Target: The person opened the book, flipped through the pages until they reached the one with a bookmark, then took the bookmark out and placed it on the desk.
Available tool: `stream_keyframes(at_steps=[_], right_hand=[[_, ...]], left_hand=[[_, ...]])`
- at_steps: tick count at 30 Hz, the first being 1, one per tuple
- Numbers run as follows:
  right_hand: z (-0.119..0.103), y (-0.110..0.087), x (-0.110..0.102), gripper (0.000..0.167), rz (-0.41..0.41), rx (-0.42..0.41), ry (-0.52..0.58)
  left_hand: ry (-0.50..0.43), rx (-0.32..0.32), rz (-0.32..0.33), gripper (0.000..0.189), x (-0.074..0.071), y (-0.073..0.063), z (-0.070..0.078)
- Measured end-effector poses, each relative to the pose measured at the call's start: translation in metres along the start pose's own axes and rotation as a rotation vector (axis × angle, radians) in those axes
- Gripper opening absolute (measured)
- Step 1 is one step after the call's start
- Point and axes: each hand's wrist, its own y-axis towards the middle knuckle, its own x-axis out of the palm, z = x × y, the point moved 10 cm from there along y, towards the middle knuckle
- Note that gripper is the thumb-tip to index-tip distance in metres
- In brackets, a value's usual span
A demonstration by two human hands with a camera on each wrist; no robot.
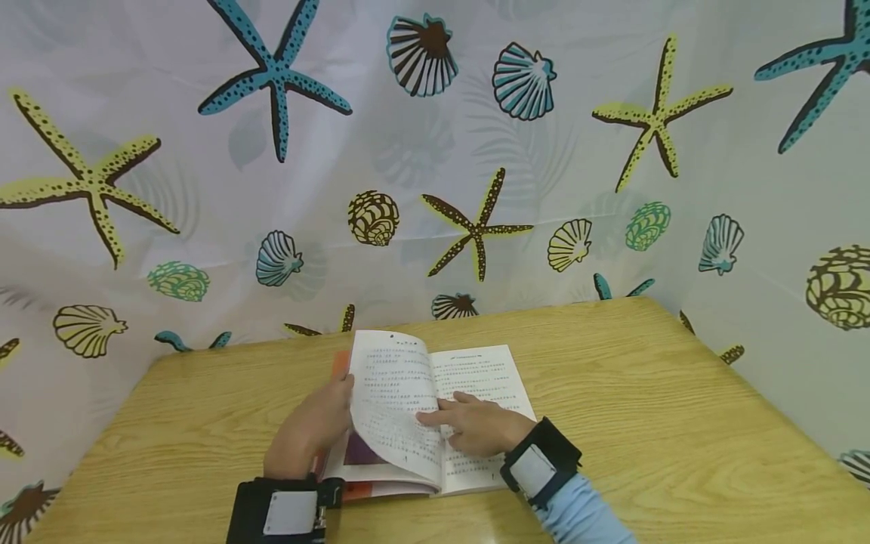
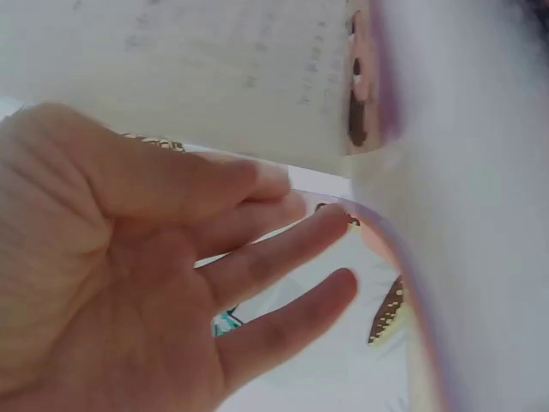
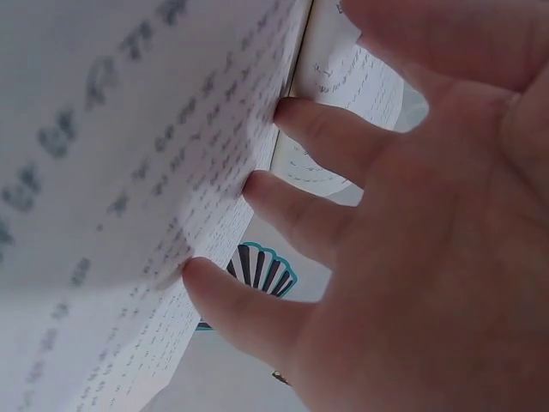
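An open book (image 1: 484, 372) with printed text lies on the wooden table in the head view. My left hand (image 1: 314, 425) pinches the outer edge of its raised left page (image 1: 389, 374) between thumb and forefinger; the left wrist view shows the other fingers (image 2: 287, 330) spread behind the sheet. That page bows up over the left side, where a purple patch shows beneath. Across the right page lies my right hand (image 1: 485, 425), its forefinger reaching the curved page near the spine. Extended fingertips (image 3: 199, 273) touch the paper in the right wrist view.
The wood-grain table (image 1: 652, 423) stretches out on both sides of the book. Behind it and at the right hangs a white curtain (image 1: 421, 136) printed with starfish and shells. Black bands (image 1: 541, 462) with pale plates circle both wrists.
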Motion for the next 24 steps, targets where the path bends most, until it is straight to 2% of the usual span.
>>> stream_keyframes(at_steps=[3,5,7,11,13,18,24], right_hand=[[-0.001,-0.001,0.000,0.050,0.002,0.012,-0.005],[-0.001,-0.001,-0.001,0.050,0.005,0.013,-0.010],[-0.002,-0.001,-0.001,0.050,0.005,0.011,-0.017],[-0.002,-0.001,-0.001,0.051,0.008,0.005,-0.034],[-0.002,0.000,0.000,0.050,0.010,0.005,-0.044],[0.001,0.001,0.002,0.055,0.010,0.020,-0.076],[0.019,0.002,-0.004,0.072,0.042,0.066,-0.044]], left_hand=[[0.028,-0.020,0.023,0.047,-0.004,0.000,0.006],[0.026,-0.009,-0.004,0.047,0.000,0.002,0.012],[0.020,-0.001,-0.063,0.052,0.010,0.004,0.017],[0.026,-0.061,-0.235,0.069,0.041,0.008,0.013],[0.036,-0.085,-0.283,0.075,0.052,0.009,0.010],[0.047,-0.099,-0.291,0.083,0.060,0.011,0.006],[0.072,-0.097,-0.285,0.089,0.061,0.012,0.003]])
